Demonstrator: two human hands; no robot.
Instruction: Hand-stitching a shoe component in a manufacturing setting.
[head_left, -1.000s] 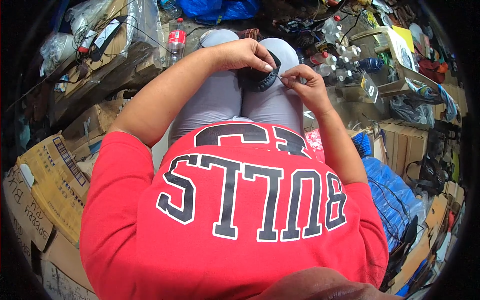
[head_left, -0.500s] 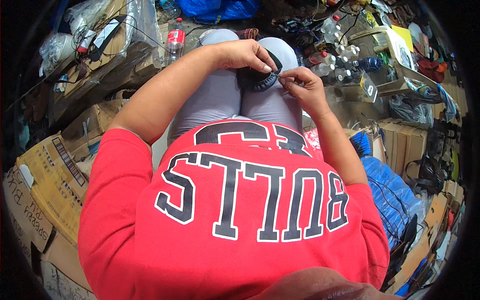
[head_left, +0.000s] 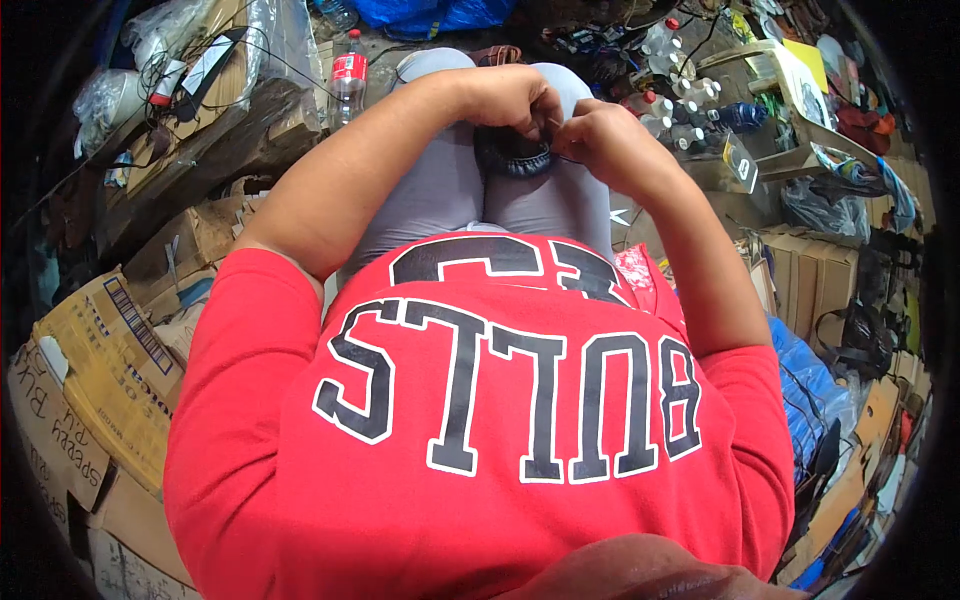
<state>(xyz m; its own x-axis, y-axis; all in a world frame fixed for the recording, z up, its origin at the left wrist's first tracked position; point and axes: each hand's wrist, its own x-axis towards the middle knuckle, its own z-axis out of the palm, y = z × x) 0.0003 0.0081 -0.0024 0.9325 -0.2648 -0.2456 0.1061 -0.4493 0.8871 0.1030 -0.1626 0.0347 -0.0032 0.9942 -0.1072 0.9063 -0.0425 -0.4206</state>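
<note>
A dark shoe upper (head_left: 520,160) with a puckered, ridged seam along its near edge lies over my lap, between the thighs of my grey trousers (head_left: 430,190). My left hand (head_left: 515,98) is closed on its far side, with fingers curled down into it. Right against its right edge, my right hand (head_left: 608,140) is closed in a pinch, fingertips close to those of the left. What the right fingertips grip is too small or hidden to make out. The back of each hand covers much of the upper.
A red-capped bottle (head_left: 349,80) stands beyond my left knee. Several more bottles (head_left: 690,105) crowd the floor at the far right, near a wooden frame (head_left: 790,170). Cardboard boxes (head_left: 110,350) lie at left, and blue plastic sheeting (head_left: 800,390) at right.
My right hand has turned and risen toward the left hand, its forearm swinging outward. The left hand has curled further over the upper and lifted slightly away from me.
</note>
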